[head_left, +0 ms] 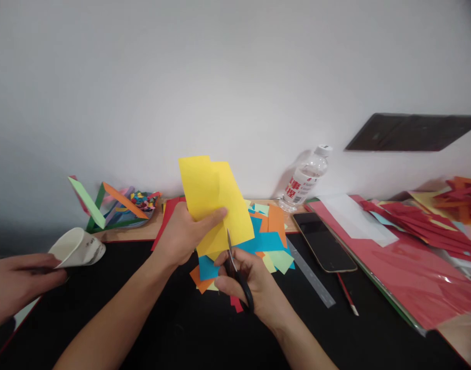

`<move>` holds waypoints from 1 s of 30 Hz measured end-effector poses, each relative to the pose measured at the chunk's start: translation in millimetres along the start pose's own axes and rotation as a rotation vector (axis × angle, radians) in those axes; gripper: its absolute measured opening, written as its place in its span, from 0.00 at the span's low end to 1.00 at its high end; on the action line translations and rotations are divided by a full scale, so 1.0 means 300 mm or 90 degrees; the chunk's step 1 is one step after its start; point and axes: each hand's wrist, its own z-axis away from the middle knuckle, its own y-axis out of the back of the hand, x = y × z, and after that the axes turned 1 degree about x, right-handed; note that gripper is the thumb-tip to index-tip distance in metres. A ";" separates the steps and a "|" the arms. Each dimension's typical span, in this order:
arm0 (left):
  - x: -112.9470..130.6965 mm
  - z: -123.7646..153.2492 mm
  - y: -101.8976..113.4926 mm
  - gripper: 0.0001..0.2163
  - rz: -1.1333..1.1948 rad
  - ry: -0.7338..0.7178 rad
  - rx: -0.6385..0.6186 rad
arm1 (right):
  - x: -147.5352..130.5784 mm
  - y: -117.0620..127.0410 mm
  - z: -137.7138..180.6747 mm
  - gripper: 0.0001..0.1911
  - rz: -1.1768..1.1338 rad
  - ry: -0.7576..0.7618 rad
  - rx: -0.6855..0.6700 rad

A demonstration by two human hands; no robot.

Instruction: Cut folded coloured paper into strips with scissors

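Note:
My left hand (185,231) pinches a sheet of yellow paper (208,190), thumb across its front, and holds it up over the desk. A cut runs through the lower part of the paper, splitting it into two flaps. My right hand (247,282) has its fingers in the handles of black-handled scissors (241,282). Their blades point up at the cut, touching or very near the paper's edge. Behind and below both hands lies a heap of cut paper pieces (270,241) in blue, orange, green and red.
Another person's hand (23,282) holds a paper cup (79,246) at the left. Folded paper strips (118,200) stand behind it. To the right are a water bottle (303,180), a phone (324,241), a ruler (312,275), a pencil (347,293) and red paper packs (409,267).

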 end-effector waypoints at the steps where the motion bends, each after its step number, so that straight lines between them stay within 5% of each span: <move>1: 0.001 0.000 0.000 0.10 -0.003 -0.001 0.000 | 0.000 0.000 0.000 0.21 0.000 0.002 -0.001; 30: -0.005 -0.003 0.002 0.13 0.023 0.021 0.004 | 0.013 0.003 -0.003 0.20 0.056 -0.018 0.026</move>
